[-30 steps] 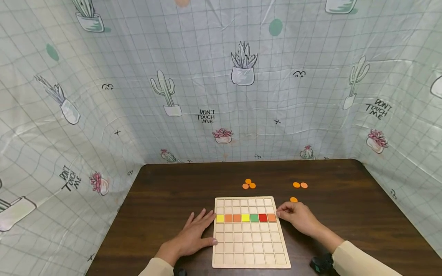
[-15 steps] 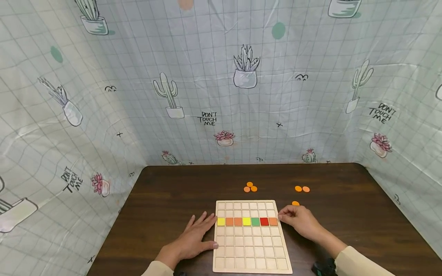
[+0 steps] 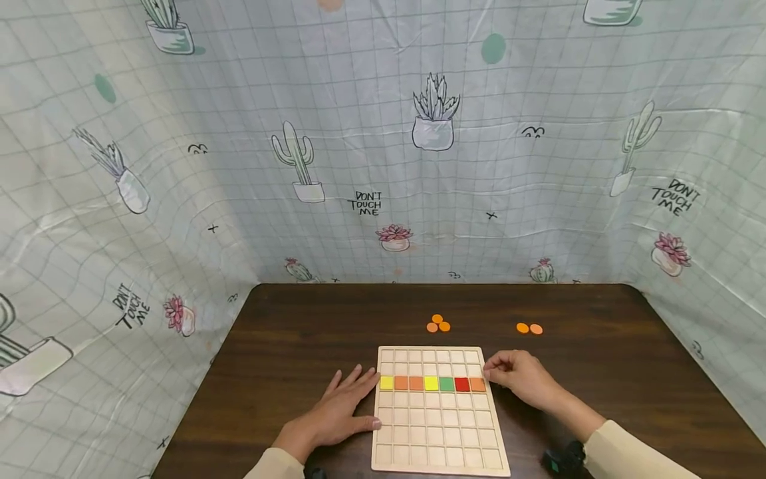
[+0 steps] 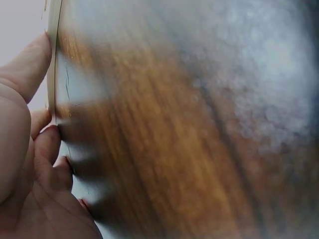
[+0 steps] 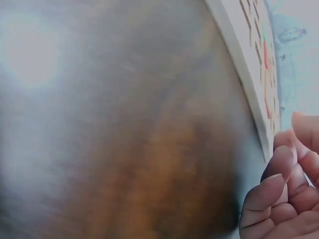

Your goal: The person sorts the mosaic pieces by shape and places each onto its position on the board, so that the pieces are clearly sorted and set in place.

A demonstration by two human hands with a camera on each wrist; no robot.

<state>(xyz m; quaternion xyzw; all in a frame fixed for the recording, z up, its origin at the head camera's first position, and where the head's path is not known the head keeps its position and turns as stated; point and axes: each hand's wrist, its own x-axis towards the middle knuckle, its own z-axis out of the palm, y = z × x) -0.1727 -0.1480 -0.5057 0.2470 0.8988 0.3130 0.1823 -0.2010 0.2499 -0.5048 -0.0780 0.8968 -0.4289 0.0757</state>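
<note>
A pale wooden grid board [image 3: 443, 436] lies flat on the table. Across its third row from the far edge sit a yellow tile [image 3: 431, 383], a green tile [image 3: 446, 384], a red tile [image 3: 462, 384] and several orange ones. My left hand [image 3: 336, 414] lies by the left side with fingers spread and straight, its thumb touching that edge. On the opposite side, my right hand [image 3: 522, 378] has curled fingers, thumb and forefinger together at the board's right edge. In the right wrist view those fingers [image 5: 280, 164] show no object between them; their contact with the edge is partly hidden.
Beyond the board lie three orange discs [image 3: 437, 319] in a cluster. Two more discs [image 3: 523, 328] lie farther right. A patterned curtain [image 3: 383, 166] surrounds the dark wooden table [image 3: 311, 319]. A black device [image 3: 564, 459] is at the right wrist.
The head view has shifted slightly. A single orange disc beside the right hand, seen earlier, is now out of sight where the hand lies. Tiles and left hand keep their places on and by the board.
</note>
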